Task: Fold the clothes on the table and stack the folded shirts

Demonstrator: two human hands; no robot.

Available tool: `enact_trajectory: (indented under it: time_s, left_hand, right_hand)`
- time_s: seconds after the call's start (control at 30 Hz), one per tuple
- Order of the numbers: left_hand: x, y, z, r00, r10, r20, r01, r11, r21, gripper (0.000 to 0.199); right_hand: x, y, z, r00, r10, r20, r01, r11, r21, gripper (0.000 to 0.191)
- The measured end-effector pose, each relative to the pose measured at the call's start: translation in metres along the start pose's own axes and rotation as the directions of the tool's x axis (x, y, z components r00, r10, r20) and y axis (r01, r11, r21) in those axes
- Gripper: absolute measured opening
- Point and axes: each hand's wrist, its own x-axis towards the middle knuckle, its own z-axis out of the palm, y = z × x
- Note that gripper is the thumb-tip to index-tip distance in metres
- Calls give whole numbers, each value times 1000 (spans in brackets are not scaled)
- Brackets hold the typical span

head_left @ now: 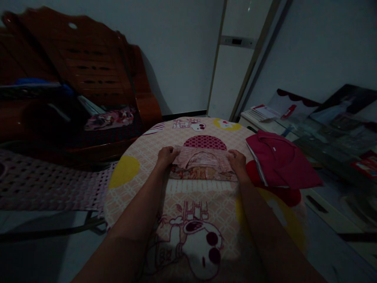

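My left hand (166,157) and right hand (238,162) pinch 2 ends of a folded garment (202,158): mottled pink, round-necked, brown-patterned below, inside the far edge of the surface (149,151).

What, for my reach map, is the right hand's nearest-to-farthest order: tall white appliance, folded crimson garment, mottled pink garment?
1. Mottled pink garment: touching right hand
2. Folded crimson garment: right of hand
3. Tall white appliance: beyond the table
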Motion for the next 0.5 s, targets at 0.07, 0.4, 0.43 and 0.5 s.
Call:
enact_trajectory:
  time_s: [0.07, 0.4, 0.43, 0.5]
  left_hand:
    - [0, 0, 0, 1000, 0, 4, 0, 1000, 7, 37]
    - [0, 1, -2, 1000, -7, 10, 7, 1000, 9, 37]
    - [-1, 1, -2, 1000, -5, 9, 5, 1000, 13, 37]
    - [-1, 1, -2, 1000, 0, 6, -1, 1000, 17, 36]
  right_hand:
    - [0, 0, 0, 1000, 10, -1, -10, 1000, 0, 36]
    - [0, 1, 0, 999, 30, 21, -30, 1000, -3, 37]
    - [0, 1, 0, 999, 29, 18, -29, 1000, 0, 37]
    - [0, 2, 0, 1000, 17, 7, -18, 1000, 5, 36]
